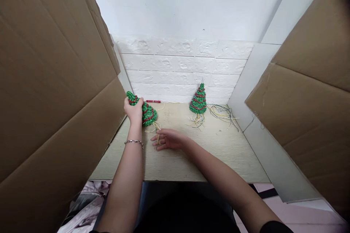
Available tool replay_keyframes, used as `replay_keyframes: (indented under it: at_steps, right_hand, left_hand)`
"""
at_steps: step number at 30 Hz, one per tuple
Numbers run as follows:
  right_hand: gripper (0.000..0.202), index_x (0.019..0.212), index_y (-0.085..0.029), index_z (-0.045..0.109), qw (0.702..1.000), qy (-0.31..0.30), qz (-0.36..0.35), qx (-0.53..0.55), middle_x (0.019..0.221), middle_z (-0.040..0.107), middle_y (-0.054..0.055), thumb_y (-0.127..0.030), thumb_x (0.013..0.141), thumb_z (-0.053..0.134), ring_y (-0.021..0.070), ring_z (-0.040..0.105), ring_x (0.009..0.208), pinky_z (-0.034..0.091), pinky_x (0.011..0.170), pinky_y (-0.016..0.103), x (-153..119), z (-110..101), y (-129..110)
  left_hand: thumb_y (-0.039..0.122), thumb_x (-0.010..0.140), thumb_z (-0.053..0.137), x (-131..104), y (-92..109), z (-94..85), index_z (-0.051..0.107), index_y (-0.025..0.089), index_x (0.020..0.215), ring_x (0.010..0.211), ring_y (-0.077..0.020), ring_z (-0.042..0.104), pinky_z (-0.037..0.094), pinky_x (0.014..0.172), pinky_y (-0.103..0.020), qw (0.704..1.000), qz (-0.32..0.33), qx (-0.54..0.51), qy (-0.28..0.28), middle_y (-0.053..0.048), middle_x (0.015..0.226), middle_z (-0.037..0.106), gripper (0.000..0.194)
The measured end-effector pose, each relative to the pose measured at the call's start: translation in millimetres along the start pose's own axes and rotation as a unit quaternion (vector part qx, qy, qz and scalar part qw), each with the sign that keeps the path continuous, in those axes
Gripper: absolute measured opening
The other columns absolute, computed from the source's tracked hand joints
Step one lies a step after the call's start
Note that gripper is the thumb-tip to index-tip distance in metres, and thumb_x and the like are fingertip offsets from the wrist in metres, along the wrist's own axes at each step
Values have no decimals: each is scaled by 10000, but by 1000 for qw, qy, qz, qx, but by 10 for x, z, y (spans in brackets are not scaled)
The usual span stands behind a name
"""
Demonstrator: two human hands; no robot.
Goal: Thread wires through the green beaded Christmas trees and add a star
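Observation:
A small green tree with red garland (149, 115) lies tilted at the left of the table, its top up to the left. My left hand (133, 110) is wrapped round its upper part. Thin yellow and white wires (157, 126) come out of its base toward my right hand (168, 139). That hand is by the wire ends with its fingers apart, and I cannot make out any grip on them. A second green tree with red garland (198, 101) stands upright near the back wall, with loose wires (198, 119) in front of its base.
A bundle of yellow, white and dark wires (222, 113) lies at the back right. A red pen-like stick (153, 101) rests by the back wall. Large cardboard panels rise at the left (60, 62) and right (306, 91) of the wooden table (218, 156).

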State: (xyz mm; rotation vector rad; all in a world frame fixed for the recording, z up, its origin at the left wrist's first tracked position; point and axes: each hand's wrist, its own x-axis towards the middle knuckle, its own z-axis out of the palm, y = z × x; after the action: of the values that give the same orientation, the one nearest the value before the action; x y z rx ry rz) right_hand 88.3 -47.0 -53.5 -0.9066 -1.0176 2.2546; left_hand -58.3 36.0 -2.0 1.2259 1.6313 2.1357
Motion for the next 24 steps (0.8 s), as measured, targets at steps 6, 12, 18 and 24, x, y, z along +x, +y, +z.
replay_keyframes:
  at_steps: [6, 12, 18, 24]
  right_hand:
    - [358, 1093, -161, 421, 998, -1, 10, -59, 889, 605, 64, -434, 953, 236, 132, 620, 676, 522, 549, 269, -4, 59, 11]
    - [561, 1336, -178, 261, 992, 3, 6, -124, 840, 619, 68, -549, 926, 162, 136, 618, 608, 504, 522, 249, -43, 24, -16]
    - [707, 1445, -196, 5, 974, 51, -30, -221, 698, 596, 36, -577, 903, 251, 140, 578, 513, 472, 478, 239, -126, -9, -107]
    - [898, 1462, -131, 34, 866, 198, -140, -437, 871, 603, 90, -497, 809, 531, 212, 599, 794, 475, 786, 376, -199, 65, -97]
  left_hand:
    - [283, 587, 696, 0, 61, -45, 575, 164, 900, 764, -188, 563, 438, 807, -329, 992, 14, 125, -25, -23, 823, 610, 357]
    - [329, 636, 656, 2, 14, -51, 582, 170, 985, 863, -224, 583, 424, 853, -344, 984, 50, 170, -29, -60, 915, 630, 390]
    - [347, 623, 659, 32, -75, -49, 585, 166, 954, 861, -256, 586, 417, 860, -390, 985, 65, 159, -16, -80, 884, 626, 385]
    - [359, 619, 661, 49, -93, -44, 580, 172, 934, 858, -255, 580, 409, 874, -396, 989, 51, 139, -13, -82, 878, 616, 376]
